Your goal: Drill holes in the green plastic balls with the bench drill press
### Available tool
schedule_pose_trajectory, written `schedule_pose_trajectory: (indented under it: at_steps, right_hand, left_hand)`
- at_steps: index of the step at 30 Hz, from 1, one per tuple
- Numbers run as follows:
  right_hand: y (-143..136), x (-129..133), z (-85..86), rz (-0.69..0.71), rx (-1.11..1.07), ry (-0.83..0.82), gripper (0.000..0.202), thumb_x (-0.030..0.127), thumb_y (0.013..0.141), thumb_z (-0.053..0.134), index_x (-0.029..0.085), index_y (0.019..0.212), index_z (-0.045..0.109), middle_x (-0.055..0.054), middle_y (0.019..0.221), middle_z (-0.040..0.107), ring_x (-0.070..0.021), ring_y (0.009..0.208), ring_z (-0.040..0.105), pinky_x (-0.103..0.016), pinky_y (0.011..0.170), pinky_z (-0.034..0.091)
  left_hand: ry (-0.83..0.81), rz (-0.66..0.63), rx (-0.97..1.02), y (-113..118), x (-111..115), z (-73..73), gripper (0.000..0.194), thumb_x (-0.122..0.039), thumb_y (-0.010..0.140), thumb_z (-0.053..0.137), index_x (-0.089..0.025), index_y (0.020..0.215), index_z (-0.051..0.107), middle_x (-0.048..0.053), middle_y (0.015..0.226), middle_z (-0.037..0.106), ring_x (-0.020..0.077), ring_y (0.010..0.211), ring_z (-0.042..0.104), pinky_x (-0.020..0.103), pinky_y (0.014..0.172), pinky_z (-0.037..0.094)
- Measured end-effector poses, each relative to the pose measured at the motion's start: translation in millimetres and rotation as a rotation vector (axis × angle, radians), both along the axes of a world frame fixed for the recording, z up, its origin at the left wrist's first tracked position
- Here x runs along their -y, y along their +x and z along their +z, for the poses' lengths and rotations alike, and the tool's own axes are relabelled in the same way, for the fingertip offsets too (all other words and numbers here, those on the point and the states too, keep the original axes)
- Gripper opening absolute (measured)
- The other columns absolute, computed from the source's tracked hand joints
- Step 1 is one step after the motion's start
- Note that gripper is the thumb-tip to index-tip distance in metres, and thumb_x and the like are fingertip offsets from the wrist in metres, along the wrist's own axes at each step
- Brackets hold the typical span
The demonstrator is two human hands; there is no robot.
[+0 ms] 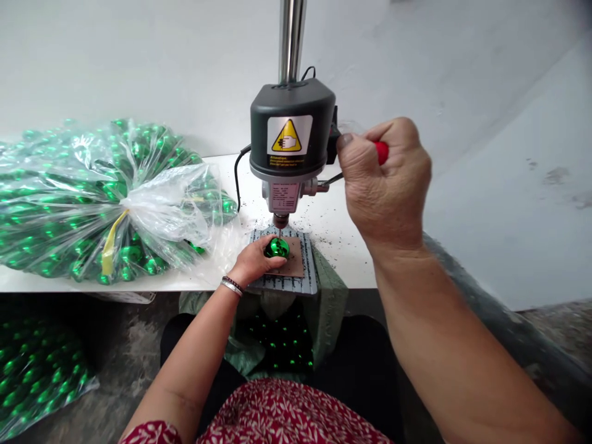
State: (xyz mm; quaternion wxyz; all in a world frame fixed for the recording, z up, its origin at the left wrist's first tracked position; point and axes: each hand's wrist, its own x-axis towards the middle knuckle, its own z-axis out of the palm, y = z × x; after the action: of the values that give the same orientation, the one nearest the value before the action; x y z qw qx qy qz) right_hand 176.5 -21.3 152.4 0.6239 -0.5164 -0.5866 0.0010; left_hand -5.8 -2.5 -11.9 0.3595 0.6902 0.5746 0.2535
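A shiny green ball (280, 248) sits on a brown board (296, 266) on the metal base (309, 283) of a small drill press (296, 102). My left hand (256, 259) is closed around the ball's left side, thumb at its front. Straight above the ball, the drill bit (280, 234) reaches down to its top; I cannot tell how deep it goes. My right hand (388, 179) is a fist around the red-ended feed lever (382, 152) at the drill press's right side. Most of the lever is hidden by the fingers.
A large tied clear bag of green balls (55, 203) lies on the left of the white table (351, 259). Another bag of balls (41, 370) is on the floor. Below the table edge, a green sack (330, 308) holds several balls. Dark shavings surround the base.
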Motion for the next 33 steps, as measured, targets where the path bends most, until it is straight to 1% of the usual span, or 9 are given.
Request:
schedule_pose_trajectory:
  at_steps: [4,8,13,17,20,26,30,33]
  right_hand:
    - [-0.5,6.4,-6.6,-0.004,0.005,0.031,0.031,0.043,0.09,0.057,0.014,0.08,0.05,0.008,0.063,0.038,0.0,0.058,0.033,-0.016,0.06,0.032]
    - [-0.9,11.0,-11.5,-0.021,0.007,0.054,0.03,0.042,0.09,0.058,0.014,0.081,0.053,0.007,0.064,0.044,0.0001,0.059,0.037,-0.016,0.06,0.033]
    - [-0.6,9.0,-14.8,-0.034,0.02,0.087,0.03,0.041,0.09,0.057,0.014,0.08,0.051,0.007,0.064,0.044,0.0006,0.059,0.035,-0.016,0.059,0.032]
    - [-0.7,6.7,-15.4,-0.03,0.016,0.123,0.029,0.04,0.09,0.058,0.013,0.079,0.052,0.008,0.063,0.043,0.0014,0.058,0.035,-0.015,0.058,0.031]
    - [-1.3,6.9,-14.1,-0.02,0.005,0.117,0.027,0.037,0.089,0.058,0.013,0.078,0.051,0.009,0.062,0.042,0.002,0.058,0.036,-0.014,0.059,0.031]
    - [-2.9,8.4,-10.6,-0.023,-0.008,0.066,0.027,0.036,0.089,0.06,0.015,0.078,0.048,0.009,0.062,0.039,0.0022,0.058,0.036,-0.013,0.061,0.033]
    - [-3.1,8.2,-9.7,-0.001,-0.017,0.048,0.029,0.04,0.09,0.058,0.017,0.078,0.044,0.009,0.061,0.038,0.0008,0.057,0.036,-0.015,0.062,0.033]
    - [-2.9,8.2,-8.8,0.006,-0.012,0.046,0.029,0.039,0.089,0.059,0.017,0.077,0.045,0.009,0.06,0.039,-0.0009,0.057,0.035,-0.017,0.061,0.033]
  left_hand:
    - [0.021,0.015,0.015,3.1,1.1,4.0,0.061,-0.037,0.072,0.078,-0.022,0.129,0.064,0.004,0.11,0.073,0.0215,0.098,0.066,0.032,0.09,0.051]
    - [0.072,-0.003,0.014,4.2,-0.3,7.8,0.045,-0.036,0.073,0.077,-0.021,0.114,0.071,0.004,0.102,0.072,0.0207,0.096,0.064,0.031,0.088,0.051]
    - [0.063,-0.004,0.064,1.6,1.7,7.4,0.037,-0.035,0.072,0.076,-0.018,0.105,0.073,0.003,0.094,0.072,0.0191,0.09,0.063,0.03,0.084,0.051]
    - [0.001,0.011,0.163,-3.6,4.7,9.4,0.036,-0.041,0.074,0.072,-0.017,0.101,0.074,0.001,0.091,0.073,0.0186,0.088,0.063,0.028,0.082,0.05]
    - [-0.043,0.04,0.137,-6.5,2.3,15.1,0.037,-0.045,0.075,0.07,-0.016,0.096,0.076,0.001,0.085,0.073,0.0193,0.086,0.063,0.027,0.078,0.049]
    - [-0.18,0.066,0.092,-6.6,-8.5,26.7,0.041,-0.047,0.074,0.071,-0.015,0.099,0.078,0.002,0.083,0.074,0.019,0.081,0.064,0.027,0.073,0.048]
    - [-0.19,0.073,0.06,-5.3,-10.0,29.4,0.042,-0.048,0.074,0.07,-0.015,0.099,0.079,0.003,0.083,0.074,0.0193,0.08,0.064,0.027,0.07,0.047]
    - [-0.173,0.072,0.023,-5.6,-9.9,31.2,0.04,-0.049,0.075,0.069,-0.016,0.096,0.079,0.002,0.079,0.073,0.019,0.078,0.063,0.027,0.068,0.047]
